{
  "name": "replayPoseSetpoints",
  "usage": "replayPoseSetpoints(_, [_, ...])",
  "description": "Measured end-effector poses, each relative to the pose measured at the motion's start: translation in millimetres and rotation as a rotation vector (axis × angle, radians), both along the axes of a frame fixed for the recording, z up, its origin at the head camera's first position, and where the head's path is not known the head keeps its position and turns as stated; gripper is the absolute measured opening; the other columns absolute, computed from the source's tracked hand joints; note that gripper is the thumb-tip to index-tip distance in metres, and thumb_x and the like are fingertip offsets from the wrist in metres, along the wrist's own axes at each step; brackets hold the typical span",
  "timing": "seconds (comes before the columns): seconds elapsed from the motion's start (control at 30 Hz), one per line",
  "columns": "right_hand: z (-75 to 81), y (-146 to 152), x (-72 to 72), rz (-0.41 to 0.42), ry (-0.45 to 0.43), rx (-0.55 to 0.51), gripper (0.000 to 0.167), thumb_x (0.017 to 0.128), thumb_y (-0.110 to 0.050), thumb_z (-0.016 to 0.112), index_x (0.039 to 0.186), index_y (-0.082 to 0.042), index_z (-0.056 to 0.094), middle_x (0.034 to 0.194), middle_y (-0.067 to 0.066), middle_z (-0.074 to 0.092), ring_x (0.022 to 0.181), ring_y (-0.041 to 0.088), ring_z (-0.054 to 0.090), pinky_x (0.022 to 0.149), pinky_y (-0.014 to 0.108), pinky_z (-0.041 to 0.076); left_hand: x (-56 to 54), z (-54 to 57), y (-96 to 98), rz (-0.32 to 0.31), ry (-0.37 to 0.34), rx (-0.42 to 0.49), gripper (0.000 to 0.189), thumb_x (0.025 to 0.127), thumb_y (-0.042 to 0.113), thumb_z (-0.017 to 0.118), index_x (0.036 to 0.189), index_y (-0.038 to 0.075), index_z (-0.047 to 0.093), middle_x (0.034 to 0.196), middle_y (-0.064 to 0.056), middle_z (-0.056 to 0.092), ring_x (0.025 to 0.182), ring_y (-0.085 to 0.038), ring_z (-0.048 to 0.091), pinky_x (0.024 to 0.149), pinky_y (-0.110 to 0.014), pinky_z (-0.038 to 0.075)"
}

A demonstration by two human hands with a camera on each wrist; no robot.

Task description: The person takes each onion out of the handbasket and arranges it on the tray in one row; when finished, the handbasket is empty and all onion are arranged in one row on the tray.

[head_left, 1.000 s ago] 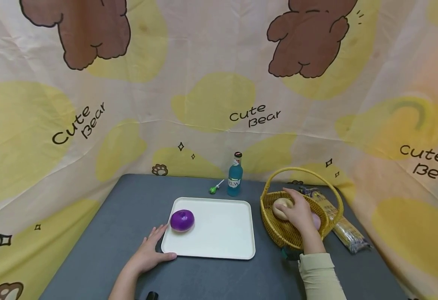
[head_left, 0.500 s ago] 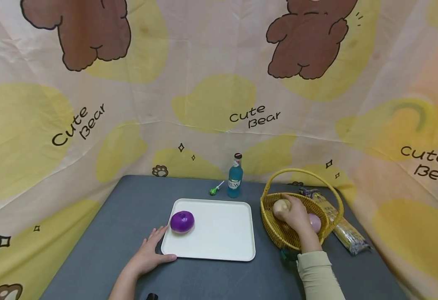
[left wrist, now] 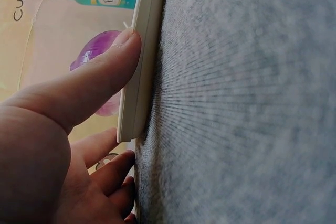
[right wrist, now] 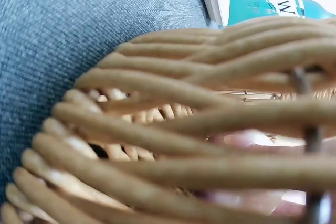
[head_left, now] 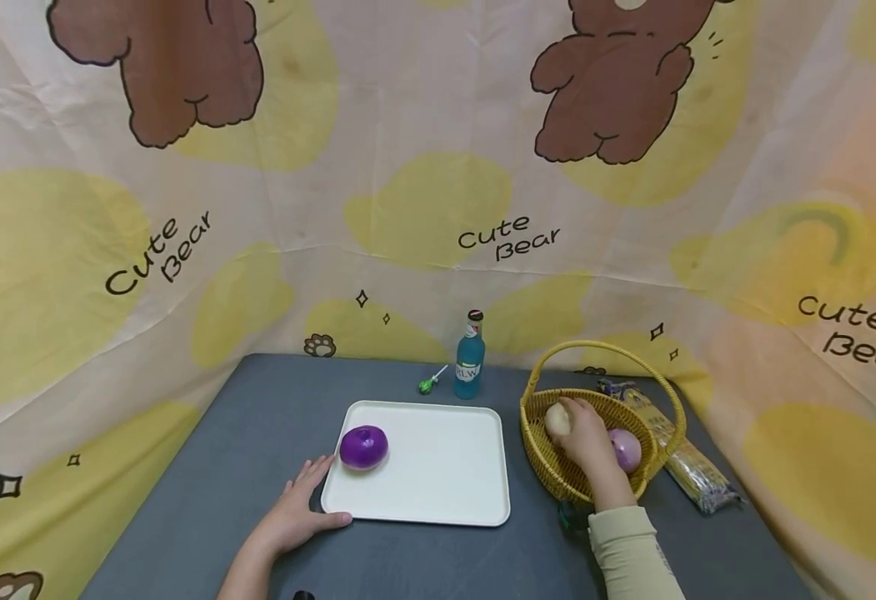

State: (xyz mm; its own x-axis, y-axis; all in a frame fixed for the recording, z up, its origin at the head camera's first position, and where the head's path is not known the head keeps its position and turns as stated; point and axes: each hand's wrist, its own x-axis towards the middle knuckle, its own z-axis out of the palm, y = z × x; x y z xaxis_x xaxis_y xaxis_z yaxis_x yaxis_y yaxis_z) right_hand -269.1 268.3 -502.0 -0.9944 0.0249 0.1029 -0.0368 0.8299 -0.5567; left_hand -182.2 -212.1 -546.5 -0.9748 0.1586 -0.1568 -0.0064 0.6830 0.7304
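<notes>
My left hand (head_left: 295, 510) lies at the near left corner of a white tray (head_left: 445, 467), fingers spread and straight. In the left wrist view its thumb (left wrist: 113, 61) rests on the tray's rim. A shiny purple onion (head_left: 363, 447) sits on the tray's left part. My right hand (head_left: 586, 432) reaches into a yellow wicker basket (head_left: 538, 457), fingers curled over a pale round vegetable (head_left: 557, 420). Beside that hand in the basket lies a pinkish-purple onion (head_left: 625, 451). Basket weave (right wrist: 157, 124) hides most of the right hand's work in the right wrist view.
A blue bottle (head_left: 469, 367) stands behind the tray, with a green lollipop (head_left: 427, 385) lying left of it. Right of the basket lies a long clear packet (head_left: 696, 471). The basket's tall handle (head_left: 610, 344) arches over its opening. A patterned cloth hangs behind the table.
My right hand has closed around the pale vegetable and shifted slightly left and toward me, uncovering more of the pinkish-purple onion. The left hand stays at the tray.
</notes>
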Motion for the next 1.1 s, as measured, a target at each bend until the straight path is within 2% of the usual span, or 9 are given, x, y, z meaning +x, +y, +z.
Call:
replayPoseSetpoints(0.33, [4.1, -4.2, 2.6, -0.002, 0.071, -0.021, 0.073, 0.083, -0.011, 0.082, 0.146, 0.002, 0.048, 0.146, 0.034, 0.045, 0.130, 0.054, 0.048, 0.107, 0.064, 0.042, 1.5, -1.7, -0.4, 0.003, -0.006, 0.004, 0.108, 0.074, 0.042, 0.088, 0.159, 0.007, 0.030, 0.163, -0.027, 0.025, 0.153, -0.050, 0.007, 0.118, -0.073, 0.000])
replayPoseSetpoints(0.6, [18.1, -11.7, 14.6, 0.005, 0.159, -0.073, 0.074, 0.081, -0.017, 0.085, 0.144, 0.001, 0.051, 0.143, 0.030, 0.051, 0.128, 0.051, 0.051, 0.104, 0.064, 0.044, 0.4, 0.3, 0.2, 0.006, -0.010, -0.005, 0.109, 0.074, 0.043, 0.088, 0.159, 0.007, 0.030, 0.164, -0.025, 0.025, 0.153, -0.049, 0.007, 0.118, -0.074, 0.000])
replayPoseSetpoints(0.87, [32.4, -18.2, 30.6, 0.011, 0.144, -0.128, 0.075, 0.084, -0.020, 0.083, 0.148, -0.002, 0.048, 0.148, 0.028, 0.048, 0.135, 0.048, 0.047, 0.108, 0.063, 0.041, 0.4, -0.6, -0.3, 0.005, -0.012, -0.004, 0.109, 0.074, 0.044, 0.088, 0.159, 0.007, 0.030, 0.164, -0.025, 0.025, 0.153, -0.049, 0.007, 0.118, -0.073, 0.000])
replayPoseSetpoints(1.1, [40.2, -25.7, 40.0, 0.014, 0.153, -0.187, 0.077, 0.084, -0.023, 0.084, 0.150, -0.005, 0.047, 0.150, 0.024, 0.048, 0.134, 0.044, 0.049, 0.105, 0.061, 0.046, 0.4, 1.4, -0.3, 0.002, -0.014, 0.009, 0.109, 0.074, 0.043, 0.088, 0.159, 0.007, 0.029, 0.163, -0.027, 0.024, 0.153, -0.049, 0.006, 0.118, -0.072, 0.000])
